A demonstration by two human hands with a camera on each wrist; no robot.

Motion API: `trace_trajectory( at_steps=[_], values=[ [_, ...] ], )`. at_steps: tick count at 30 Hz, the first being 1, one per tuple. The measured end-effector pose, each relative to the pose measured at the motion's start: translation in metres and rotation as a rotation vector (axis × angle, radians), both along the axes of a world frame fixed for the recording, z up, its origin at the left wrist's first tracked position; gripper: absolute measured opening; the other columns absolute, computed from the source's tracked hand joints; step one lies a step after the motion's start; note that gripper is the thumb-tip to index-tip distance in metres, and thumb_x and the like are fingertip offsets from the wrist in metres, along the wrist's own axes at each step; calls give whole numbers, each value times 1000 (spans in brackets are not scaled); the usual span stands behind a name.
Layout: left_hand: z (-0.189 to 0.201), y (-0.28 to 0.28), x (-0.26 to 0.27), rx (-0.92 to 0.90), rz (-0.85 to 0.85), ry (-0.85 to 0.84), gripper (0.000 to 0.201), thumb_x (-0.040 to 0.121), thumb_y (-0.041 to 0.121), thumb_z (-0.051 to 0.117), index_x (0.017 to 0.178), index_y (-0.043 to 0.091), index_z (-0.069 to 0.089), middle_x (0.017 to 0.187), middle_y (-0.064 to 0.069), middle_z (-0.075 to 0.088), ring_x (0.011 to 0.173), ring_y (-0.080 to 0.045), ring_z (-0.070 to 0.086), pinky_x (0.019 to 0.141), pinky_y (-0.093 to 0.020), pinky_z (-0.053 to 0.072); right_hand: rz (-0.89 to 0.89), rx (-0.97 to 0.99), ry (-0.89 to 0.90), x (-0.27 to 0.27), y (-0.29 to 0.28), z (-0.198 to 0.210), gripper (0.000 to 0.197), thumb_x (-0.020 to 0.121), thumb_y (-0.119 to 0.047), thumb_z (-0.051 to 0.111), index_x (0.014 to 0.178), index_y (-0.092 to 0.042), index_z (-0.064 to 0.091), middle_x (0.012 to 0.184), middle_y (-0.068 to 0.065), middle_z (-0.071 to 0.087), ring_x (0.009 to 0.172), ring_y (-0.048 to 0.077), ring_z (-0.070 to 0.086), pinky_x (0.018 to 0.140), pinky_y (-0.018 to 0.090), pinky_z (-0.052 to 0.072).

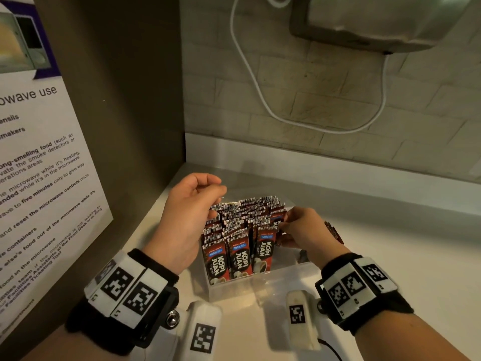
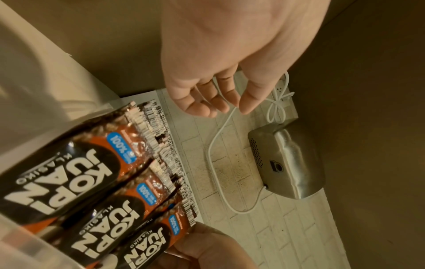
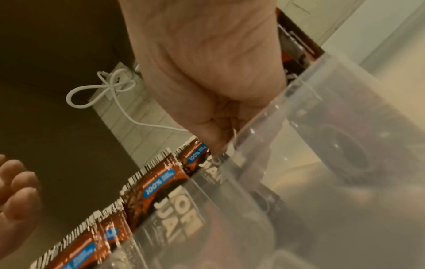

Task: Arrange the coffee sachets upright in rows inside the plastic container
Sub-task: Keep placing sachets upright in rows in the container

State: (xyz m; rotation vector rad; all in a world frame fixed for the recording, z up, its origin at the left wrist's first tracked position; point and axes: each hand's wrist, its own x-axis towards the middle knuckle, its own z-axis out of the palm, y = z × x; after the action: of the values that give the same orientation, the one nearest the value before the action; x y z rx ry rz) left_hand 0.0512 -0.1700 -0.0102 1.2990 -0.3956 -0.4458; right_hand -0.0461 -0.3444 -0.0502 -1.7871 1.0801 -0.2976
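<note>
Packets stand tall in rows, filling left of clear box. Your right hand pinches rightmost packet, probably. Left hand loose, holding nothing, by far-left row.

Bare forearms, each with a black wrist strap bearing white blocks printed with black square markers, plus a white camera housing beside the strap.
</note>
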Motion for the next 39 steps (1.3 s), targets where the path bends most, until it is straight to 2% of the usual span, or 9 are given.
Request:
trace_trajectory(
  at_steps=[4,11,16,19,22,26,29,35,39],
  values=[
    [0,-1,-1,-3,-5,2,13,88,6,62,86,19,62,77,0,56,75,-13,52,68,-27,43,0,-12,18,-1,0,-1,6,90,0,57,92,-5,54,95,19,67,83,31,70,71,40,60],
    [-1,-2,-2,15,-17,1,12,88,7,62,87,19,62,76,0,56,72,-11,53,66,-26,44,16,-71,-1,-6,-1,12,22,87,-7,65,101,-8,48,85,16,67,75,32,71,75,48,58],
    [-2,-1,-1,48,16,-39,12,88,9,63,85,21,62,77,5,57,73,-8,53,66,-26,42,-103,-470,-65,-30,-7,48,22,82,-22,72,95,-15,56,84,3,63,66,19,62,58,30,48],
    [-4,-1,-2,65,20,-36,11,88,9,63,87,20,62,75,6,56,66,-4,53,61,-22,42,-75,-564,114,-47,-15,59,37,76,-30,78,104,-18,57,91,2,59,78,21,57,57,27,39],
    [-5,-3,-6,63,10,-30,12,87,7,63,85,19,62,72,5,55,60,-2,53,56,-19,43,123,-465,398,-53,-16,54,48,70,-27,80,111,-23,55,89,0,57,73,21,59,54,31,51],
    [-3,-5,-12,46,-23,-29,12,86,5,63,86,17,61,73,4,57,52,5,53,47,-13,42,210,-475,511,-53,-14,45,24,74,-10,68,92,-23,61,81,0,61,62,23,67,52,31,57],
    [-1,-4,-14,52,-36,-31,10,86,6,63,88,16,62,74,4,57,51,6,53,47,-12,42,209,-610,517,-53,-17,38,30,74,3,53,77,-25,63,80,2,63,57,20,62,41,25,44],
    [1,-1,-16,92,-50,-50,9,87,10,63,88,19,62,76,5,57,67,-4,53,64,-24,41,122,-737,201,-67,-29,75,32,68,9,64,71,-23,67,69,5,64,50,17,56,46,28,49],
    [4,-1,-20,137,-174,-64,7,87,19,63,94,22,64,88,4,64,87,-11,59,77,-31,46,325,-467,-199,-78,-19,119,32,68,18,69,72,-14,69,62,4,64,48,10,52,47,15,44]
  ],
)
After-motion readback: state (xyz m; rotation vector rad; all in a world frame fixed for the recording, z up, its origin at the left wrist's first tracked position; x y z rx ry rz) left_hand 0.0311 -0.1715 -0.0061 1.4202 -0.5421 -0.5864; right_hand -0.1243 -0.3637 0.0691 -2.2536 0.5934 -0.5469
